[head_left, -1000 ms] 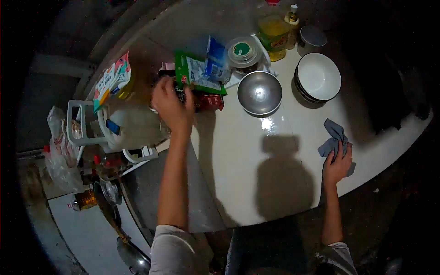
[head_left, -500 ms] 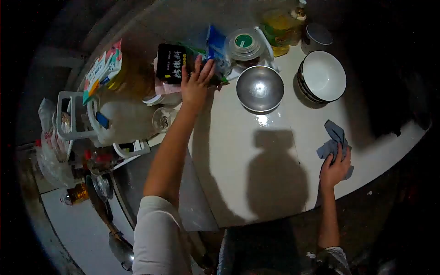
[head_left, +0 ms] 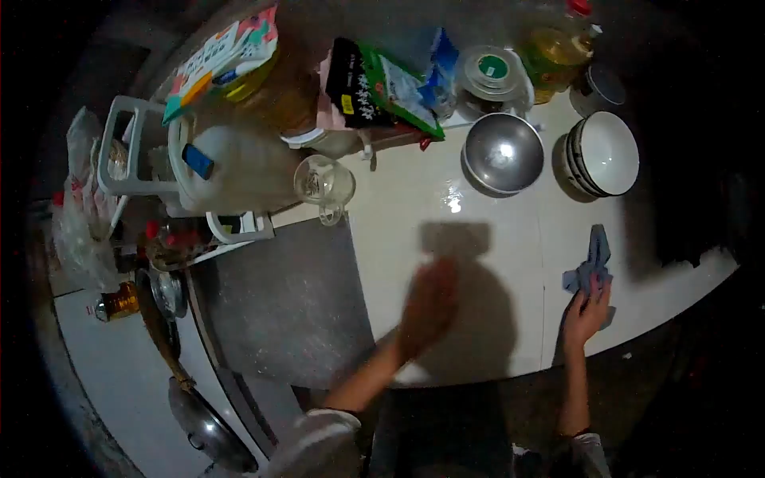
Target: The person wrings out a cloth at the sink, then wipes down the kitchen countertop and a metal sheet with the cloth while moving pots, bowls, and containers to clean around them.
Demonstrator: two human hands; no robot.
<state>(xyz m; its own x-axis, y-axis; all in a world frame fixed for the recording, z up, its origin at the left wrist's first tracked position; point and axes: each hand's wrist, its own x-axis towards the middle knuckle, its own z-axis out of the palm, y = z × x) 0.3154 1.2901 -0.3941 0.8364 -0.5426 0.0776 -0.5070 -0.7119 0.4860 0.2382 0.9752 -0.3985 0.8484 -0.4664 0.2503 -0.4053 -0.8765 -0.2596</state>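
My right hand (head_left: 586,317) is closed on a crumpled grey-blue cloth (head_left: 596,251) over the right part of the white table (head_left: 486,338). In the dark shadow near the table's front edge is my left hand (head_left: 430,307), its fingers smeared by motion, so their state is unclear. A metal bowl (head_left: 504,151) stands at the back, beyond both hands. To its right are stacked white bowls with dark outsides (head_left: 610,155). Black and green seasoning packets (head_left: 355,88) lean at the back left. A clear cup with a handle (head_left: 325,183) stands in front of them.
A white plastic rack (head_left: 139,187) and a large cloudy container (head_left: 239,163) crowd the left. Oil bottles (head_left: 554,60) and a clear lidded container (head_left: 488,76) line the back. A wok lid (head_left: 211,430) lies lower left, and a dark grey board (head_left: 279,295) adjoins the table.
My left hand has left the seasoning packets and come back toward the table's front edge. The black packet now leans tilted beside the green one. My right hand keeps hold of the cloth.
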